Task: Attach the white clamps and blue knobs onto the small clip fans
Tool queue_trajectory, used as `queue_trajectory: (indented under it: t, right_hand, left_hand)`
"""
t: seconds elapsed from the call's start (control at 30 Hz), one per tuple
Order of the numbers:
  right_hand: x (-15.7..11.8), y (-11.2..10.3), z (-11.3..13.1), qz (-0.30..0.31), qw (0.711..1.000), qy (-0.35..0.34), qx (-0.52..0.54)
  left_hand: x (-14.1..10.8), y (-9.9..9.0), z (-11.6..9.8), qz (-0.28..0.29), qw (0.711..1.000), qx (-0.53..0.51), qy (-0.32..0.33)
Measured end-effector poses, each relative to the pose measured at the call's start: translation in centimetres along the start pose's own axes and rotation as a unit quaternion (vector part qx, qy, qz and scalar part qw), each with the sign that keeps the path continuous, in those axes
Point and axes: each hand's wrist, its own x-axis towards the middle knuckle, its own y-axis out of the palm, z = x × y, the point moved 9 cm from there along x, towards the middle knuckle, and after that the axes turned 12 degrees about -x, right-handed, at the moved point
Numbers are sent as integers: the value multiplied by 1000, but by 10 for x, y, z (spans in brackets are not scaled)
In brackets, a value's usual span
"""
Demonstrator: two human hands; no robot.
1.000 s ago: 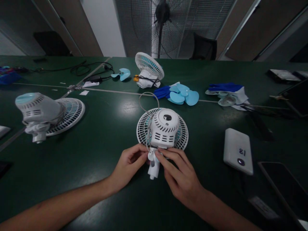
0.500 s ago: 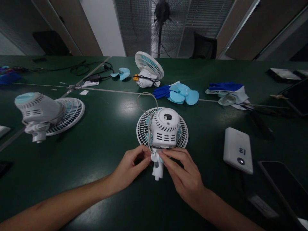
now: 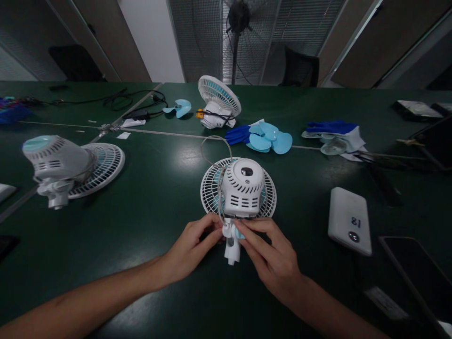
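A small white fan (image 3: 243, 186) lies grille-down on the green table in front of me, its motor housing facing up. From the housing a white neck bracket (image 3: 232, 249) points toward me. My left hand (image 3: 192, 245) pinches the left side of this bracket, fingertips partly hidden behind it. On the other side, my right hand (image 3: 273, 249) has its fingers closed on a light-blue knob (image 3: 239, 232) at the bracket's joint. A thin pale cord (image 3: 216, 137) loops from the fan's left side over the table.
A second white fan (image 3: 63, 162) lies to the left, a third fan (image 3: 219, 103) at the back. Light-blue blades (image 3: 270, 138) rest by blue gloves (image 3: 237, 135); more gloves (image 3: 334, 134) lie right. A white power bank (image 3: 349, 220) and a phone (image 3: 416, 273) are at right.
The fingers of my right hand have shifted slightly at the knob, so more of its light-blue surface shows. The fan and my left hand stay almost in place.
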Motion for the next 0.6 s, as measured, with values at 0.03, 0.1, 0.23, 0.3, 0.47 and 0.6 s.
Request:
queue_trajectory:
  t: [0.03,0.1,0.23,0.3,0.47,0.6]
  right_hand:
    - [0,0,0,1,1000,0,-1]
    - [-1,0,0,2,1000,-3,-3]
    - [-2,2,0,15,1000,-8,1]
    - [-2,2,0,19,1000,-7,4]
    - [-1,1,1,21,1000,-8,6]
    - [-1,1,1,20,1000,-3,5]
  left_hand:
    - [0,0,0,0,1000,0,1]
    - [0,0,0,-1,1000,0,4]
    - [1,0,2,-1,1000,-3,6]
    - [1,0,2,2,1000,-4,3]
    - [1,1,0,2,1000,-8,-3]
    - [1,1,0,0,1000,-5,-7]
